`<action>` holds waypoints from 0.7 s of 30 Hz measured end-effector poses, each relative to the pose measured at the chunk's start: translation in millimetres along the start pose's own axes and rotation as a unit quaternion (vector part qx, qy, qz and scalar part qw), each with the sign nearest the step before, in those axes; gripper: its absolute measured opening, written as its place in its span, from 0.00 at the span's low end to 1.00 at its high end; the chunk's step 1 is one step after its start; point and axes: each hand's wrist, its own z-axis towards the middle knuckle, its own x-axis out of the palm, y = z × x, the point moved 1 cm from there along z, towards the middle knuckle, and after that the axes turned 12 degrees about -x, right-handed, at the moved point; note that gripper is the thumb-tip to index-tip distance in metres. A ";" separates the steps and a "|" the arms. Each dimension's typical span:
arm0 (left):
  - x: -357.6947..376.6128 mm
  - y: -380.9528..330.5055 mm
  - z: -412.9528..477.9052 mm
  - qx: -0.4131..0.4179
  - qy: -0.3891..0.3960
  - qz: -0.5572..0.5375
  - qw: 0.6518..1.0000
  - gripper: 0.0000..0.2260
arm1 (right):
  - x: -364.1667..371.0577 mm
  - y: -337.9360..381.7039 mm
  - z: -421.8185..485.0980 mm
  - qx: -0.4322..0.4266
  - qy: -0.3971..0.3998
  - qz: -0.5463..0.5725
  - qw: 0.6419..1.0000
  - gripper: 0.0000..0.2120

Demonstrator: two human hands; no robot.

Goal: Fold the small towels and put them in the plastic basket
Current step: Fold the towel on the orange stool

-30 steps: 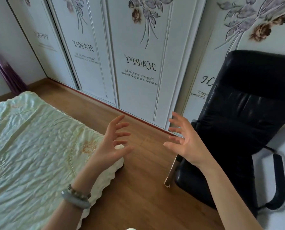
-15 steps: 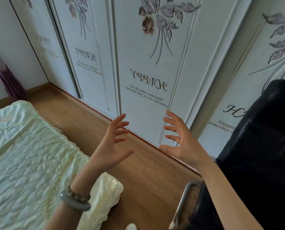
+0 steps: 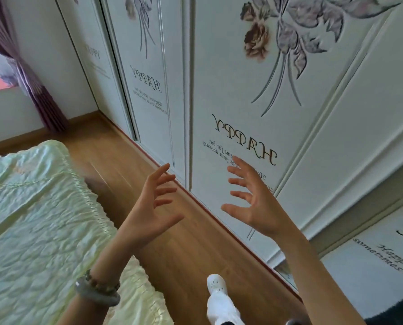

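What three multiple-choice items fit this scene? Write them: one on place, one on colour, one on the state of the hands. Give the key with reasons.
1. Where is the bed?
A. On the person's left
B. On the person's right
C. Behind the wardrobe doors

2. What colour is the shoe?
A. Black
B. White
C. Red

3. What are the left hand and right hand doing?
A. Holding a towel
B. Gripping a basket
C. Raised, open and empty

Key: A, the pale green bedspread fills the left side; B, the shoe on the wooden floor is white; C, both palms face each other with fingers spread, holding nothing.
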 end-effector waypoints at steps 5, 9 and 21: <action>6.2 12.3 89.7 -0.034 -0.056 -0.001 0.998 0.44 | -23.9 -57.0 106.6 -0.015 0.063 0.013 0.998 0.43; 6.0 15.9 155.0 -0.059 -0.105 0.003 0.993 0.43 | -39.1 -88.2 188.5 -0.030 0.121 0.022 0.992 0.44; -74.7 54.5 262.0 -0.138 -0.274 0.006 0.952 0.42 | 22.7 -133.3 393.1 -0.113 0.255 0.062 0.958 0.45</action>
